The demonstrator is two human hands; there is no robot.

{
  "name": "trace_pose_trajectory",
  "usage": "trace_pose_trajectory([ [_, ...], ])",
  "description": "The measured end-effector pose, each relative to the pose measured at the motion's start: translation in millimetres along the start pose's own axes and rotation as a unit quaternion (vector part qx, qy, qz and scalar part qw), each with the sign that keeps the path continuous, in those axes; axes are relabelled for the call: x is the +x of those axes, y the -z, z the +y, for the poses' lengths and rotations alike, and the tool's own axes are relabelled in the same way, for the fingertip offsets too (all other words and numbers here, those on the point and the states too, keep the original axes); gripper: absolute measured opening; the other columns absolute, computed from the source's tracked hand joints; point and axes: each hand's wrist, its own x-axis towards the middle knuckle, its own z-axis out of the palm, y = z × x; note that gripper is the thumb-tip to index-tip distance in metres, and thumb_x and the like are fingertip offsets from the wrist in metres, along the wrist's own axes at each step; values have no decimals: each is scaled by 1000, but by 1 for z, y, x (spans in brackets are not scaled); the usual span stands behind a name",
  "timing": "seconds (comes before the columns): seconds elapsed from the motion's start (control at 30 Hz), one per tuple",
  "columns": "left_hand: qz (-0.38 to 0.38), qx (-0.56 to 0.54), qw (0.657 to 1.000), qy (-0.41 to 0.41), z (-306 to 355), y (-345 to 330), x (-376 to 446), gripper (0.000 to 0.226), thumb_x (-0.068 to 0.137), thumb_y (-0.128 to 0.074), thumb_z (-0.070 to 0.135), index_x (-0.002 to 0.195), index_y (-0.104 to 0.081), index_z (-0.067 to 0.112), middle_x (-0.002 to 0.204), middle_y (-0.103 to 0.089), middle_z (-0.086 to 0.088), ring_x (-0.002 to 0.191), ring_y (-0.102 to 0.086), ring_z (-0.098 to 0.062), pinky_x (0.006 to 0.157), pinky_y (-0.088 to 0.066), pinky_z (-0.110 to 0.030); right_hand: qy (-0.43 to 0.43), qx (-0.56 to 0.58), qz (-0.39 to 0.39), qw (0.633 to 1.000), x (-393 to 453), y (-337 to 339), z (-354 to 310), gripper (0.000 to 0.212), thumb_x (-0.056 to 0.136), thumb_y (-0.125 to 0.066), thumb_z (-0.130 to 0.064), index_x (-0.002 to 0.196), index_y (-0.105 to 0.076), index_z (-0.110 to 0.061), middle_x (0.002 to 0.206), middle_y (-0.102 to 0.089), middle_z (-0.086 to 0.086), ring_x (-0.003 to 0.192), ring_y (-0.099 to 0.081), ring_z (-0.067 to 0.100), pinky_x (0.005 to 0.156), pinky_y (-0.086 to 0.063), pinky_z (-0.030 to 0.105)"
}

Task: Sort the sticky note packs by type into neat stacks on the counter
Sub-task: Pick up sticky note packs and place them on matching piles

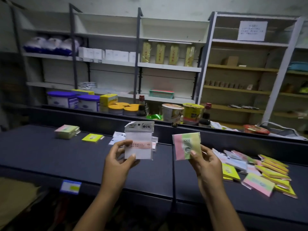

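My left hand (118, 161) holds up a white sticky note pack (139, 140) in a clear bag with a printed header card. My right hand (205, 161) holds a pink and green pack (185, 145) marked 2209. Both packs are lifted above the dark counter (50, 152). On the counter's left sit a stack of pink and green packs (67, 131) and a single yellow pack (92, 137). Behind the white pack lies a small group of white packs (116, 138), partly hidden. At the right spreads a loose pile of mixed packs (260, 172).
A raised ledge behind the counter carries tubs (62, 99), orange-lidded cans (122, 108), noodle cups (172, 112) and sauce bottles (142, 105). Shelving with boxes fills the back wall. A blue and yellow price label (70, 186) hangs on the counter's front edge.
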Motion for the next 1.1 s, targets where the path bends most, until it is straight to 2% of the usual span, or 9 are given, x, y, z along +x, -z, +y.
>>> trace_pose_trajectory([
  [0.2, 15, 54, 998, -4, 14, 45, 8, 37, 91, -64, -2, 110, -66, 30, 115, -66, -3, 105, -67, -21, 72, -61, -30, -7, -18, -5, 1000, -7, -35, 10, 18, 89, -68, -2, 105, -66, -9, 102, -74, 14, 96, -71, 24, 80, -61, 29],
  [0.33, 11, 90, 996, -15, 9, 53, 25, 38, 90, -64, -1, 108, -65, 33, 116, -65, 2, 105, -65, -16, 73, -61, -30, 12, -63, -9, 998, 11, -48, 17, 17, 88, -70, -6, 101, -67, -17, 98, -75, 6, 92, -71, 18, 76, -55, 23],
  [0.5, 3, 117, 993, -29, -15, 43, 63, 40, 88, -66, -3, 109, -64, 31, 115, -66, 6, 102, -66, -13, 70, -57, -24, 18, -88, -21, 996, 48, -56, 30, 17, 88, -72, -8, 102, -67, -15, 100, -76, 8, 96, -71, 21, 83, -55, 32],
  [0.6, -9, 144, 989, -26, -36, 31, 90, 40, 87, -68, -2, 111, -63, 30, 117, -67, 7, 108, -64, -10, 79, -58, -31, 11, -96, -17, 995, 77, -60, 37, 19, 87, -72, -8, 105, -66, -13, 103, -75, 9, 99, -71, 24, 89, -56, 36],
  [0.67, -29, 166, 986, -13, -51, 21, 109, 40, 87, -69, -1, 112, -63, 29, 118, -67, 7, 112, -63, -11, 89, -56, -36, 8, -94, -13, 995, 97, -62, 42, 21, 87, -72, -7, 107, -66, -11, 105, -74, 11, 100, -71, 24, 83, -56, 30],
  [0.77, -69, 207, 976, 0, -77, 4, 138, 39, 85, -72, 1, 112, -62, 27, 117, -67, 11, 113, -61, -9, 97, -48, -20, 8, -95, -17, 995, 125, -64, 48, 23, 87, -72, -6, 109, -65, -11, 105, -74, 10, 99, -71, 23, 76, -54, 23],
  [0.87, -106, 259, 960, 22, -100, -12, 159, 37, 85, -74, 6, 115, -62, 25, 112, -63, 18, 107, -55, -3, 87, -37, 1, 12, -110, -22, 994, 148, -65, 51, 23, 87, -73, -8, 109, -65, -11, 104, -74, 8, 99, -71, 20, 75, -55, 22],
  [1.03, -137, 358, 921, 74, -131, -24, 180, 39, 86, -74, 16, 124, -63, 20, 123, -65, 7, 116, -56, -14, 105, -41, -31, 13, -123, -34, 992, 174, -68, 55, 24, 88, -72, -8, 111, -63, -9, 107, -73, 9, 101, -71, 21, 83, -58, 28],
  [1.1, -153, 371, 912, 84, -137, -24, 184, 39, 88, -71, 19, 126, -62, 20, 124, -65, 5, 118, -56, -14, 104, -42, -30, 6, -124, -37, 992, 178, -69, 58, 25, 89, -71, -6, 113, -62, -7, 108, -73, 11, 102, -70, 23, 89, -58, 34],
])
